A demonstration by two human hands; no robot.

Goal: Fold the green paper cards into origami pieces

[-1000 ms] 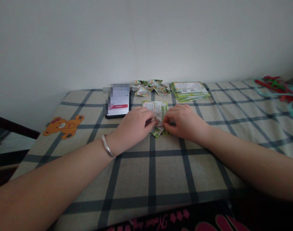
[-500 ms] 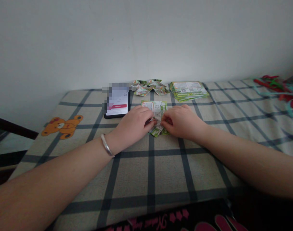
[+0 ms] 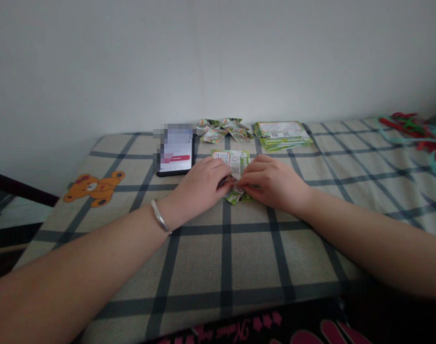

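No text legible anywhere. Green-and-white leaflet on the checked cloth: print and a QR-like square, too small to read. Leaflet stack: same print, unreadable. Phone screen partly blurred; one red bar, wording not readable. Dark fabric at bottom edge: pink script lettering upside down, cut off, not decipherable.

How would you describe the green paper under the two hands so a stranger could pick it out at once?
Start at the checked cloth and find the phone near the wall. Just right of the phone, the left hand and right hand meet over one green printed paper. Unlike the neat stack and the folded pieces behind it, it is the only one being pinched.
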